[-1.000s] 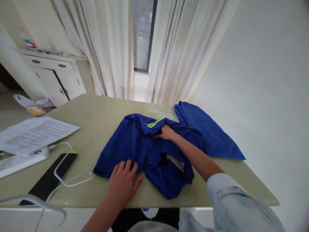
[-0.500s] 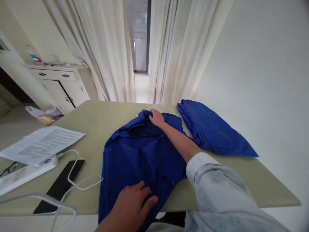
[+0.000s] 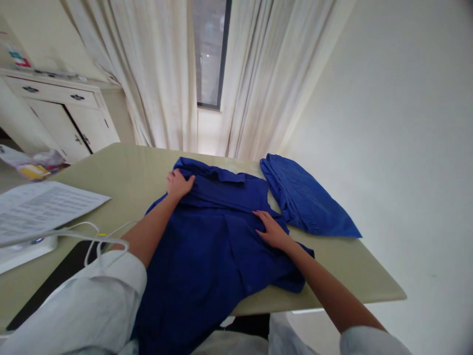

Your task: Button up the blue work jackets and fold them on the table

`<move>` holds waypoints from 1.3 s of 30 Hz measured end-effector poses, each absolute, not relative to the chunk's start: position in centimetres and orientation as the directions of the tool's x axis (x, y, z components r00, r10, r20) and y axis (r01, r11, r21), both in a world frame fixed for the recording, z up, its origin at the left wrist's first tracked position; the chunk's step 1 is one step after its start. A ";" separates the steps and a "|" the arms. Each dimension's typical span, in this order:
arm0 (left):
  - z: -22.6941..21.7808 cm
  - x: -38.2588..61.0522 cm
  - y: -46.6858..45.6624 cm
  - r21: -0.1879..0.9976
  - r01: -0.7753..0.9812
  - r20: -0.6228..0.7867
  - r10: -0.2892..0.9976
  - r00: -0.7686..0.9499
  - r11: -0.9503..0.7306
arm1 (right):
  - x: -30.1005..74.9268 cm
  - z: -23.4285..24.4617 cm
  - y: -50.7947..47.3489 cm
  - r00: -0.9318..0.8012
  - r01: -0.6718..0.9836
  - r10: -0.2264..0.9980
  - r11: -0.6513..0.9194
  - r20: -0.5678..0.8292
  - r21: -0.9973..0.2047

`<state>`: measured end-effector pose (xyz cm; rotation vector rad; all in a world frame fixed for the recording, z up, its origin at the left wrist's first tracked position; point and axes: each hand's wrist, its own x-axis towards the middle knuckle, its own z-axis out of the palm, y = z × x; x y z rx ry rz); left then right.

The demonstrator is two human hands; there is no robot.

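Observation:
A dark blue garment [image 3: 195, 251], which looks like a shirt or jacket, lies spread over the table, its lower part hanging past the front edge. What seems to be its collar [image 3: 231, 176] is at the far end. At the far left edge of the cloth rests my left hand [image 3: 180, 184], thumb stretched away from partly curled fingers. My right hand [image 3: 272, 230] lies on the garment's right side, fingers apart and touching the fabric. Beyond it, on the right, is another folded blue cloth piece [image 3: 306, 197], which neither hand touches.
The pale green tabletop [image 3: 133, 167] carries printed sheets [image 3: 51, 207], a white power strip [image 3: 29, 254] and a dark phone-like slab [image 3: 51, 281] on the left. White cables [image 3: 99, 246] loop beside my left forearm. A cabinet [image 3: 66, 108] and curtains [image 3: 158, 74] stand behind.
My left hand has moved from the near part of the garment to its far left edge. My right hand has come back toward me and right. The garment's upper part now lies flatter and wider.

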<state>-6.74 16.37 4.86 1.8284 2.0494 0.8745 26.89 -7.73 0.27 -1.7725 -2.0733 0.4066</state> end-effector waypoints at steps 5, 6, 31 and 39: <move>5.0 -8.5 17.7 0.633 0.765 0.276 0.889 -0.365 0.118 | 27.2 3.4 -12.3 -0.109 0.946 0.993 0.089 -0.047 -0.312; 4.5 -8.2 16.9 0.602 0.798 0.336 0.907 -0.253 -0.001 | 26.9 4.3 -11.9 -0.087 0.964 0.994 0.065 -0.073 -0.259; -0.3 -6.9 7.3 0.230 0.837 0.356 0.843 0.403 -0.497 | 19.8 5.5 8.3 -0.242 0.763 0.959 0.282 0.146 -0.581; -0.6 -9.0 9.3 0.675 0.710 0.295 0.955 -0.015 -0.197 | 31.5 9.1 3.8 0.555 0.510 0.660 0.211 0.506 -0.834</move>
